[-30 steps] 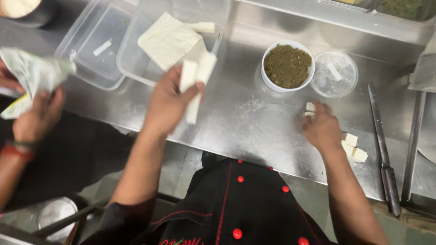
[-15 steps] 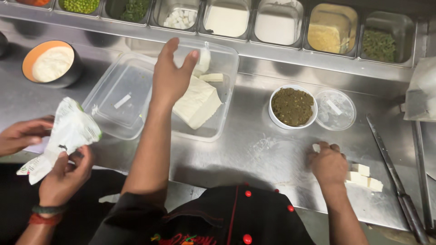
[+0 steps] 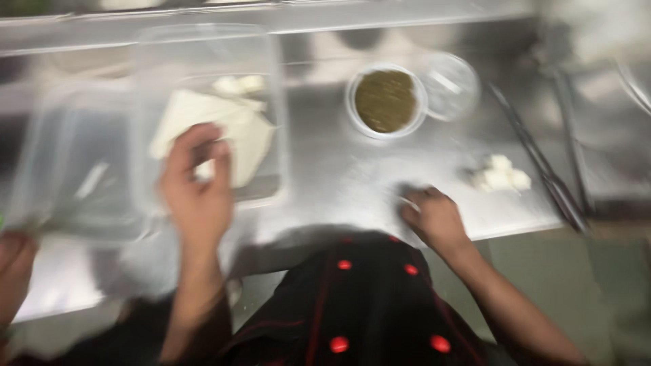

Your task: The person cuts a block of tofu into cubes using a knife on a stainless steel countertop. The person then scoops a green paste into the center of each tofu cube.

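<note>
The picture is motion-blurred. My left hand hovers over the near edge of a clear plastic tub, fingers curved and apart, just above a large white block lying inside. Small white pieces lie at the tub's far end. My right hand rests on the steel counter with its fingers curled down. Blur hides whether it pins anything. A few white cubes lie to its right.
A round bowl of dark green paste and a clear round lid stand behind my right hand. Long metal tools lie at the right. A second clear tub sits left. Another person's hand shows at lower left.
My left hand put the white sticks into the tub and has drawn back toward me. The view shifted down and blurred. My right hand stayed on the counter.
</note>
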